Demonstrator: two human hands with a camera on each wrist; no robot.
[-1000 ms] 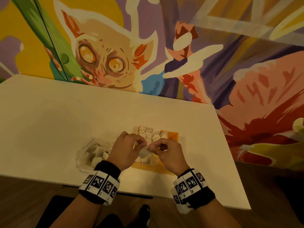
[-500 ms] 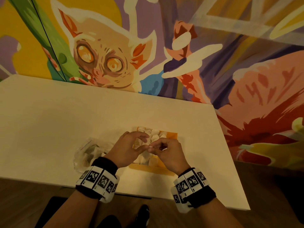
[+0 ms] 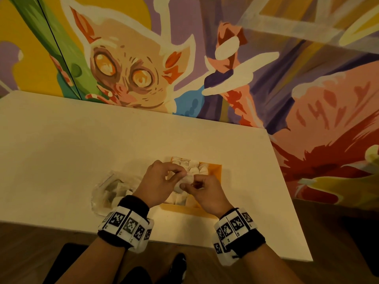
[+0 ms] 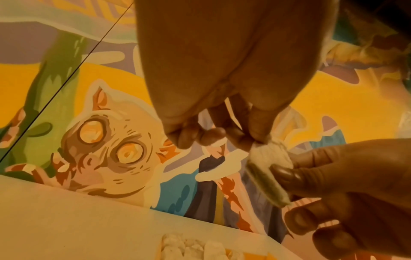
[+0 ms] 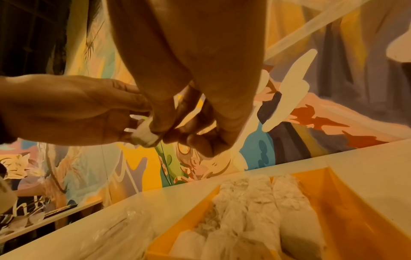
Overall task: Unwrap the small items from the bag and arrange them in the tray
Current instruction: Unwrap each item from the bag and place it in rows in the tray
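compared to a second ago the left hand (image 3: 159, 179) has re-pinched the wrapper's end while the right hand (image 3: 202, 188) grips the small item (image 4: 268, 173) above the tray (image 3: 215, 170). still unwrapping, bag (image 3: 109, 190) waits left on the desk (image 3: 82, 144).

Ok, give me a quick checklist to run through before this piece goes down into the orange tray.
1. Both hands on the small white item: ok; left hand pinches one end, right hand grips the other.
2. Wrapper fully off: cannot tell.
3. Item held above the orange tray: ok.
4. Free space in the tray: ok, bare strip on its right side.
5. Rows of items already in the tray tidy: ok.
6. Clear bag within reach left of the tray: ok.
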